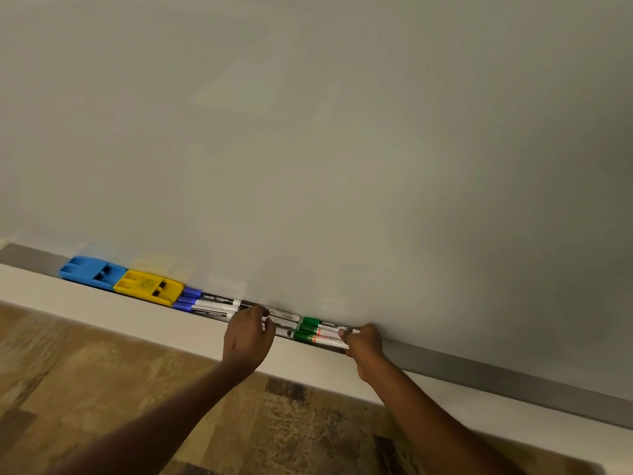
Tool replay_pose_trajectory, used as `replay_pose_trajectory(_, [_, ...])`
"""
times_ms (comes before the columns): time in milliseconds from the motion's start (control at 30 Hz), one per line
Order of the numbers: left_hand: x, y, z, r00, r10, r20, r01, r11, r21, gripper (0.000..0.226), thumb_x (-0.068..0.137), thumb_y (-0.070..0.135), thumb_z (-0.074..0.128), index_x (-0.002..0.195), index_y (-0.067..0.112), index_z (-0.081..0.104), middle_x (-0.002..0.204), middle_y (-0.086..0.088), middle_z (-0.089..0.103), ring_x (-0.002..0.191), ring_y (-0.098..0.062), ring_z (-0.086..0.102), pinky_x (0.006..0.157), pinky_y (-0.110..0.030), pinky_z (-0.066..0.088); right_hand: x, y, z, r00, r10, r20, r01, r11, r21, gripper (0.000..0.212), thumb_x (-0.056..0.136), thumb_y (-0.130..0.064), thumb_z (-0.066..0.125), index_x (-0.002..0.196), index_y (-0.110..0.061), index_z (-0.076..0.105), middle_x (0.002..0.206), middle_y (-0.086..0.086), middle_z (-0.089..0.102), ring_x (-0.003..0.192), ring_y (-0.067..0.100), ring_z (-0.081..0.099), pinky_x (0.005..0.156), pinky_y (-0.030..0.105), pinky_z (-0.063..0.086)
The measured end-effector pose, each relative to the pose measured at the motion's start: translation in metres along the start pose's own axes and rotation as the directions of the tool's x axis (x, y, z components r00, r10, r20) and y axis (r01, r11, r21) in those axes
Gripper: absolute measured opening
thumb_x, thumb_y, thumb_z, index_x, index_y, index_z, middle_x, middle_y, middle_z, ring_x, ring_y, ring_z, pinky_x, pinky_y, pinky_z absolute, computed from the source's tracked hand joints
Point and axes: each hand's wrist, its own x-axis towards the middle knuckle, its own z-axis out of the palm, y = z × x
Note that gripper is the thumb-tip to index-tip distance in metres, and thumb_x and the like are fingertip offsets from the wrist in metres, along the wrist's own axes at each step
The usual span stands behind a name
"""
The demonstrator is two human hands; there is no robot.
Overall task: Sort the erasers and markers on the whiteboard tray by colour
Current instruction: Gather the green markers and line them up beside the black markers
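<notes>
Two hands work at the whiteboard tray [479, 366], which runs along the foot of the whiteboard [308, 132]. The left hand [247, 337] rests with curled fingers on the group of markers with black caps [282, 322]; whether it grips one or only presses on them cannot be told. The right hand [364, 344] is closed on the barrel ends of the green markers [317, 332], thumb and fingers pinching them where they lie.

Tray contents, from the person's left to right:
- blue eraser [90, 271], flat in the tray
- yellow eraser [149, 286], touching the blue eraser
- blue markers [202, 301], stacked lengthwise, just beside the yellow eraser
- markers with black caps, partly hidden under the left hand
- green markers, at least three, caps pointing left

The remaining length of tray to the right appears bare.

Judged from this layout, the sort is close to complete: each colour already forms one block. The step in hand appears to be closing up and squaring the last two groups.

To do it well:
1. Push the green markers along the tray axis, not across it, so none rolls over the front lip.
2. Hold the black group steady with the left hand as a stop.
3. Keep all caps facing one way and the barrels parallel.
4. Release only once the markers lie settled against the board
</notes>
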Motion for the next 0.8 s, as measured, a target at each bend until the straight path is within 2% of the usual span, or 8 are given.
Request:
replay_pose_trajectory(133, [-0.001, 0.002, 0.003, 0.997, 0.082, 0.009, -0.082, 0.996, 0.032, 0.013, 0.076, 0.008, 0.072, 0.088, 0.003, 0.069, 0.080, -0.014, 0.072, 0.075, -0.034, 0.067, 0.069, -0.038, 0.052, -0.005, 0.000, 0.013, 0.993, 0.037, -0.109, -0.030, 0.997, 0.066, 0.030, 0.086, -0.004, 0.067, 0.108, 0.000, 0.048, 0.111, 0.019, 0.060, 0.082, 0.025, 0.061, 0.062, 0.028, 0.052])
replay_pose_trajectory(200, [-0.002, 0.002, 0.005, 0.988, 0.150, 0.030, -0.151, 0.987, 0.048, 0.013, 0.075, 0.007, 0.072, 0.087, 0.004, 0.068, 0.079, -0.013, 0.072, 0.076, -0.033, 0.067, 0.071, -0.040, 0.053, -0.008, 0.000, 0.018, 0.985, 0.070, -0.155, -0.060, 0.996, 0.068, 0.040, 0.083, -0.004, 0.068, 0.113, 0.001, 0.042, 0.115, 0.020, 0.057, 0.094, 0.032, 0.062, 0.074, 0.036, 0.057])
replay_pose_trajectory(300, [-0.003, 0.001, 0.008, 0.966, 0.247, 0.077, -0.254, 0.961, 0.110, 0.012, 0.078, 0.014, 0.063, 0.086, 0.007, 0.068, 0.080, -0.009, 0.072, 0.080, -0.030, 0.066, 0.075, -0.040, 0.052, -0.011, -0.002, 0.024, 0.980, 0.077, -0.182, -0.102, 0.986, -0.135, 0.043, 0.083, -0.010, 0.065, 0.118, 0.001, 0.044, 0.122, 0.023, 0.052, 0.109, 0.039, 0.053, 0.089, 0.044, 0.053])
replay_pose_trajectory(467, [-0.003, -0.001, 0.006, 0.918, 0.339, 0.204, -0.382, 0.894, 0.233, 0.032, 0.082, 0.028, 0.041, 0.086, 0.011, 0.068, 0.086, -0.007, 0.072, 0.093, -0.028, 0.065, 0.082, -0.040, 0.053, -0.016, -0.008, 0.031, 0.978, 0.079, -0.195, -0.130, 0.956, -0.264, 0.046, 0.087, -0.017, 0.060, 0.123, 0.002, 0.040, 0.131, 0.025, 0.040, 0.118, 0.040, 0.039, 0.090, 0.041, 0.044])
replay_pose_trajectory(533, [-0.002, -0.001, 0.006, 0.901, 0.361, 0.240, -0.417, 0.873, 0.254, 0.033, 0.082, 0.027, 0.041, 0.089, 0.010, 0.068, 0.090, -0.009, 0.073, 0.095, -0.030, 0.064, 0.085, -0.041, 0.052, -0.016, -0.009, 0.032, 0.975, 0.078, -0.208, -0.134, 0.954, -0.267, 0.048, 0.087, -0.017, 0.059, 0.125, 0.002, 0.037, 0.134, 0.025, 0.036, 0.120, 0.040, 0.035, 0.087, 0.039, 0.045])
replay_pose_trajectory(633, [-0.002, -0.003, 0.007, 0.885, 0.371, 0.282, -0.444, 0.854, 0.270, 0.033, 0.082, 0.025, 0.042, 0.093, 0.008, 0.069, 0.096, -0.011, 0.073, 0.098, -0.031, 0.063, 0.089, -0.042, 0.050, -0.017, -0.010, 0.032, 0.964, 0.075, -0.254, -0.140, 0.958, -0.249, 0.052, 0.084, -0.015, 0.061, 0.126, 0.004, 0.037, 0.137, 0.025, 0.032, 0.123, 0.040, 0.032, 0.093, 0.041, 0.044])
replay_pose_trajectory(733, [-0.002, -0.002, 0.005, 0.876, 0.372, 0.307, -0.457, 0.845, 0.278, 0.035, 0.082, 0.025, 0.042, 0.094, 0.008, 0.069, 0.098, -0.012, 0.073, 0.100, -0.031, 0.063, 0.091, -0.042, 0.050, -0.016, -0.010, 0.032, 0.966, 0.062, -0.249, -0.133, 0.951, -0.278, 0.057, 0.084, -0.016, 0.062, 0.128, 0.007, 0.036, 0.137, 0.025, 0.035, 0.124, 0.041, 0.034, 0.102, 0.045, 0.041])
replay_pose_trajectory(800, [-0.001, -0.002, 0.004, 0.872, 0.373, 0.319, -0.462, 0.841, 0.281, 0.034, 0.083, 0.025, 0.042, 0.095, 0.008, 0.069, 0.099, -0.012, 0.073, 0.101, -0.031, 0.063, 0.091, -0.042, 0.049, -0.018, -0.010, 0.033, 0.970, 0.055, -0.237, -0.125, 0.948, -0.292, 0.057, 0.083, -0.015, 0.061, 0.129, 0.007, 0.034, 0.134, 0.025, 0.039, 0.121, 0.041, 0.036, 0.102, 0.046, 0.041])
